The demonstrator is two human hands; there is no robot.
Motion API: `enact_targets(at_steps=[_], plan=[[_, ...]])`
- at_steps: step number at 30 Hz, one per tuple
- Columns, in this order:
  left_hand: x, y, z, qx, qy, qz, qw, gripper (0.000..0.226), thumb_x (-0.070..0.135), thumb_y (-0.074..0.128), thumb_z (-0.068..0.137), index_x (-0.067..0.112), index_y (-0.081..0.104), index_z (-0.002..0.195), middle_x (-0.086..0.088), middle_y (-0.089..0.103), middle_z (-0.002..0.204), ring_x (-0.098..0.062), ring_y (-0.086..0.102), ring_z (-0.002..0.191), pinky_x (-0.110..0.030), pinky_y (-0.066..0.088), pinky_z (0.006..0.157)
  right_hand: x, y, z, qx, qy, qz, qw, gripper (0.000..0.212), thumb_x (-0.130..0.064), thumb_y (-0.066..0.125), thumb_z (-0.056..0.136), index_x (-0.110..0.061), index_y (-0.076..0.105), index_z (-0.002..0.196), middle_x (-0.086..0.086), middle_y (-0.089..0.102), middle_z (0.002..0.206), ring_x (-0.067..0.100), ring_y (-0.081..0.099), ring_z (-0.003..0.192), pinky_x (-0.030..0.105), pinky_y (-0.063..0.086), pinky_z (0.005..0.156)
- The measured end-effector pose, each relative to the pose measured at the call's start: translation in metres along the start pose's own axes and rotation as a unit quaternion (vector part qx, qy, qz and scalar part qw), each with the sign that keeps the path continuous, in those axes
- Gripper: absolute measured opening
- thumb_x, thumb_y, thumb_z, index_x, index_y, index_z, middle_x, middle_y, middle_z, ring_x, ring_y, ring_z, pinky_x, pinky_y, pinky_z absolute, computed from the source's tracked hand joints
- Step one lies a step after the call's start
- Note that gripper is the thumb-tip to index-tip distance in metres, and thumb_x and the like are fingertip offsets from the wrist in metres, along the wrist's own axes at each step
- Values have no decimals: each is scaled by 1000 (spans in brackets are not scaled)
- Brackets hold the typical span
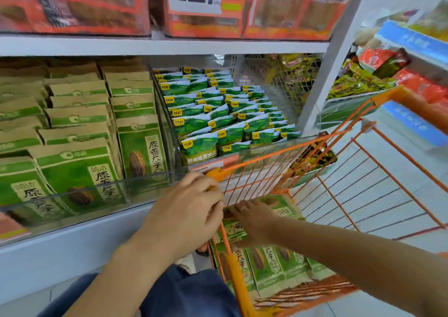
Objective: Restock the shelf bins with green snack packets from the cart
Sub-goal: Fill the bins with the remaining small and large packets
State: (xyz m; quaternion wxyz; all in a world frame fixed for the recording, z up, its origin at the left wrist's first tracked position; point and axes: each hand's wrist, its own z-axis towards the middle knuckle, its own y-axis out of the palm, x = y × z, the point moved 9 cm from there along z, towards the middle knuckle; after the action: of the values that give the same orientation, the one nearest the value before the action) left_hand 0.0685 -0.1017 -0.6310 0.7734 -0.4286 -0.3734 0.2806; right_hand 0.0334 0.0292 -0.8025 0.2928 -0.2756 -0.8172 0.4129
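We see the right hand [254, 219] inside the orange cart [278, 171], lying on top of a green snack packet [283, 207] with the fingers spread over it and the thumb under its edge, so it is grasping this packet. The left hand [186, 210] curls its fingers around the corner of the cart. More green packets [274, 266] stand in a row in the cart below. The clear shelf bin [84, 195] just beside the cart holds rows of the same packets [72, 147]. The next bin has smaller green bags [218, 115].
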Motion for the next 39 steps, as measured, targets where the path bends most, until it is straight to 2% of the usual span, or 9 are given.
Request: enact_targets(at_steps=[6,14,16,20,23,26,30,35,39], plan=[[0,-6,2,6,1,11,1000,35,38,38,91,29,72,87,17,66,97,-8,53,97,-26,50,81,-30,-5,2,59,-98,-113,987,73,-53,32,96,3,26,144,19,62,107,33,61,92,43,46,87],[-1,-11,-1,22,-9,-24,999,35,37,38,92,26,71,98,14,66,103,-7,55,100,-30,54,79,31,-92,-77,133,4,207,969,56,-53,16,82,-16,50,104,7,64,74,27,58,63,33,50,57],[-14,-19,-2,36,-76,-116,990,34,44,40,95,31,65,113,17,62,113,-4,55,105,-29,49,89,52,-118,-117,219,67,410,883,49,-50,28,82,-10,57,88,6,65,70,27,62,66,30,50,60],[-10,-41,-7,73,-100,-251,960,40,44,52,92,56,37,127,36,43,129,10,46,116,-22,40,102,74,-150,-153,320,113,738,583,22,-22,51,89,-8,64,100,1,73,80,15,69,73,27,56,61],[24,-63,-11,123,51,-62,989,69,35,67,86,39,29,144,17,22,155,-1,17,143,-24,16,116,52,-156,-136,214,134,831,496,24,-15,43,97,-1,61,106,10,73,79,19,69,65,30,58,62],[30,-74,-21,187,80,-112,973,50,48,60,83,31,51,130,13,42,145,-5,31,139,-27,25,116,19,-174,-124,136,123,825,534,31,-29,39,101,-15,66,108,6,73,84,12,64,68,19,54,56],[-15,-96,-32,250,-131,-319,905,33,52,71,72,40,54,98,36,64,93,17,59,88,-7,47,75,35,-223,-143,373,123,560,729,47,-72,31,89,-36,56,105,-11,69,81,7,64,86,15,46,64],[-23,-108,-34,233,-133,-108,957,34,43,65,83,23,50,106,19,59,79,0,58,68,-10,38,55,-6,-268,-133,436,-59,435,786,46,-49,67,72,-44,52,116,-24,62,109,-1,57,106,16,49,79],[-30,-121,-39,248,-108,-53,961,42,50,47,89,25,44,124,0,61,118,-19,55,111,-41,47,92,-6,-298,-131,504,-64,439,740,25,-41,76,69,-38,63,89,-13,68,88,4,63,84,21,52,68]])
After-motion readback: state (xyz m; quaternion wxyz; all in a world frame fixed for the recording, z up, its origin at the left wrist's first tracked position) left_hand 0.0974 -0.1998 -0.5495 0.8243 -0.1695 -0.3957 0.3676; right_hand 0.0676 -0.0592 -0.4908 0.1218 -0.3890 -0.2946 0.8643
